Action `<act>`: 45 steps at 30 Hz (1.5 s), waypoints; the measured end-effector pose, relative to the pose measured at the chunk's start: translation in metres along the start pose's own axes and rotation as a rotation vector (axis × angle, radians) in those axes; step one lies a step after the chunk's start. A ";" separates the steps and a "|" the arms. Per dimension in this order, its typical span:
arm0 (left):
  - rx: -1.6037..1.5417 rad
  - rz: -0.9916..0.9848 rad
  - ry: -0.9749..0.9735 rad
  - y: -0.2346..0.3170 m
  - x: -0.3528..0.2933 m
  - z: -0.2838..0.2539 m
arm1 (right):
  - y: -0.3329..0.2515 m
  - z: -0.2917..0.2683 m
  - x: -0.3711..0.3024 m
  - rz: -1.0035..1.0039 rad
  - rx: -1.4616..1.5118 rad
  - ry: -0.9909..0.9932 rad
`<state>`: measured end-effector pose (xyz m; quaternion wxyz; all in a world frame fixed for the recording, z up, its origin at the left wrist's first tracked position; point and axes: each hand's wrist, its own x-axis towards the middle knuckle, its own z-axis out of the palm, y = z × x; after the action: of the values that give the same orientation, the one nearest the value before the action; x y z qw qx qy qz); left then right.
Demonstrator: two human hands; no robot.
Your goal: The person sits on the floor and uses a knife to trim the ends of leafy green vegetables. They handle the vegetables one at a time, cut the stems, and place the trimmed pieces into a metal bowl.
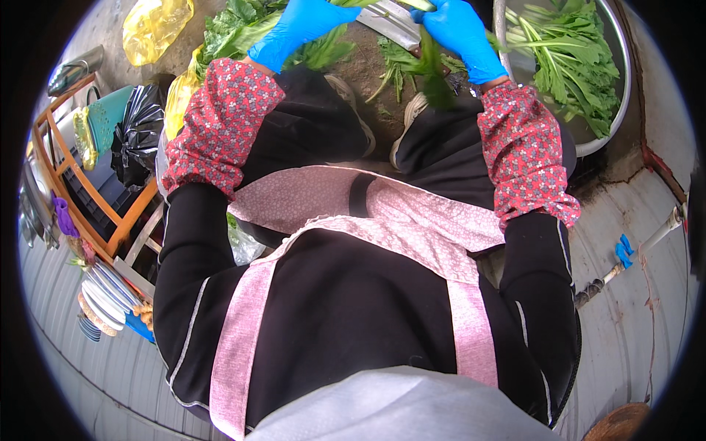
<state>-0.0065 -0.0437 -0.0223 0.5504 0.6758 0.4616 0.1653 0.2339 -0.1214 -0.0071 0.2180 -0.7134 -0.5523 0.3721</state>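
Greens [434,75] in two gloved hands [305,29] [454,35]; one basin [626,81] alongside.

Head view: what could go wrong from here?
Cut: the metal blade shows between the left hand and right hand; a low reach might meet its edge. Mess: the drooping greens below the right hand could shed leaves onto the ground.
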 end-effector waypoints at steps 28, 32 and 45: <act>-0.492 -0.153 -0.147 0.005 -0.007 0.008 | 0.001 0.017 0.010 0.226 0.938 -0.193; -0.364 -0.235 -0.123 0.000 -0.001 0.001 | 0.000 0.006 0.006 0.158 0.879 -0.268; -0.453 -0.262 0.014 -0.001 -0.004 -0.027 | 0.002 -0.016 0.013 0.259 0.545 0.068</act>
<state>-0.0291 -0.0313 -0.0128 0.7014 0.4684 0.5002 0.1962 0.2488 -0.1076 -0.0022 0.3704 -0.7053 -0.3288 0.5073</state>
